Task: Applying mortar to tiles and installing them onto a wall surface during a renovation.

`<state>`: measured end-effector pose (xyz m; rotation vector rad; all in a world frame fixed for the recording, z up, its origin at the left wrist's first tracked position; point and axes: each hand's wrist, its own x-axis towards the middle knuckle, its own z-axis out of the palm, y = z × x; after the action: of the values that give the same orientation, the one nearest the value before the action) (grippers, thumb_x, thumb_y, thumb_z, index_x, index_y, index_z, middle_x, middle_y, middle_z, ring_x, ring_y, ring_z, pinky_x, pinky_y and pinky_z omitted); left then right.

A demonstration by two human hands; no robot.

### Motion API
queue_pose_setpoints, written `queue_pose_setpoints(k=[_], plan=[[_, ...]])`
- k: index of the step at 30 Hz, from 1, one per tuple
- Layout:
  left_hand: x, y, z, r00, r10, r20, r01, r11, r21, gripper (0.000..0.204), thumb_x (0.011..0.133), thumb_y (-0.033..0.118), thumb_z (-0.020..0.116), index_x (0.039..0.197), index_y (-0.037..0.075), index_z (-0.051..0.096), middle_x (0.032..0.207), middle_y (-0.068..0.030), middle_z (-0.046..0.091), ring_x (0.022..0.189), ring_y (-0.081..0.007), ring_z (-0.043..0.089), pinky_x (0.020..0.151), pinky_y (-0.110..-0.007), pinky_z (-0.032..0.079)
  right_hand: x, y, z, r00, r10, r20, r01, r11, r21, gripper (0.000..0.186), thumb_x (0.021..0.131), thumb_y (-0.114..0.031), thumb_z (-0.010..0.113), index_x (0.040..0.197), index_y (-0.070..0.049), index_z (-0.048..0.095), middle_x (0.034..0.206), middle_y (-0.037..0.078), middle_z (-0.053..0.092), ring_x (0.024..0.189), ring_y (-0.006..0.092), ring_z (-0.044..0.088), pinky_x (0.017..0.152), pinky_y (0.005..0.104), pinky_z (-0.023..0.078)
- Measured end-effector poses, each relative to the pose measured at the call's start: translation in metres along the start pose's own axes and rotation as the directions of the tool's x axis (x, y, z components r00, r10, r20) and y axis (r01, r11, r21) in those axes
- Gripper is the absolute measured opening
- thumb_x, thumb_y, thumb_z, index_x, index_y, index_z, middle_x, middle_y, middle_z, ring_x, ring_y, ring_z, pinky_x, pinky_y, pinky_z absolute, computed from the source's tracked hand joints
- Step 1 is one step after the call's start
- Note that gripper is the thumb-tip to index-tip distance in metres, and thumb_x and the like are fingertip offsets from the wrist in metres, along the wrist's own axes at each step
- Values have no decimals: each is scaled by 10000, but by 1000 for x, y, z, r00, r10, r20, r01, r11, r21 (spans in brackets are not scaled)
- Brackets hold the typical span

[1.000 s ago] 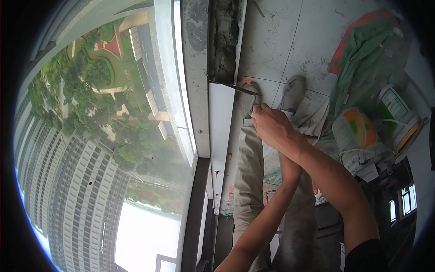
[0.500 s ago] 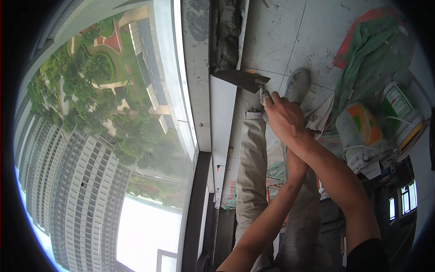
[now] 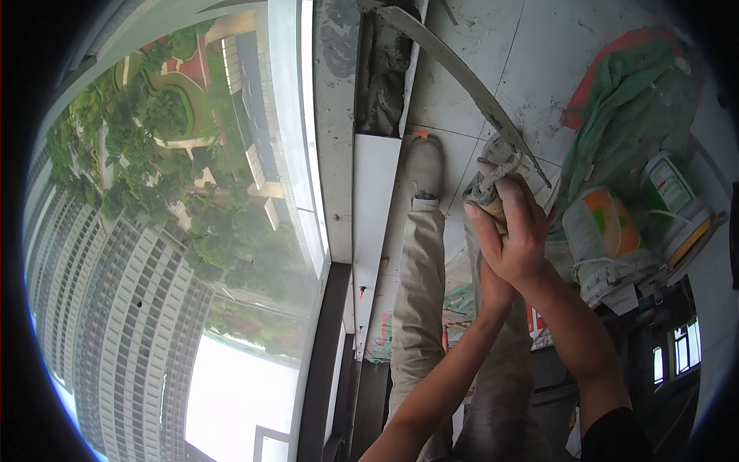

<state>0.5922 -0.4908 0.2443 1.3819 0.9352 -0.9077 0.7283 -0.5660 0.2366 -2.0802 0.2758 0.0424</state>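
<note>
My right hand is closed round the handle of a plastering trowel, its thumb lying along the grip. The long grey blade shows nearly edge-on, its far end over the channel of grey mortar beside the window. Light residue clings to the trowel near the handle. Just below the right wrist is my left hand; its fingers are hidden behind the right hand and forearm. A white panel runs toward me from the near end of the mortar.
A window borders the left. My shoe stands on the tiled floor. At the right are a green cloth sack, an orange-and-white bucket and a green-and-white container.
My right hand has drawn back and rotated, turning the trowel from a flat-looking blade to nearly edge-on. The blade has left the panel's end, uncovering the mortar there and my shoe.
</note>
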Motion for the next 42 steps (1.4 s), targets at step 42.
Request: queue_pose_setpoints(k=[42], plan=[[-11, 47, -5, 966, -156, 205, 162, 987, -10, 419, 1122, 147, 584, 1483, -64, 612, 1356, -126, 724, 1211, -174, 671, 1055, -350, 528, -34, 19, -44, 875, 463, 139, -464, 885, -25, 402, 1078, -304, 693, 1274, 42, 634, 1095, 280, 730, 1016, 509, 712, 878, 557, 569]])
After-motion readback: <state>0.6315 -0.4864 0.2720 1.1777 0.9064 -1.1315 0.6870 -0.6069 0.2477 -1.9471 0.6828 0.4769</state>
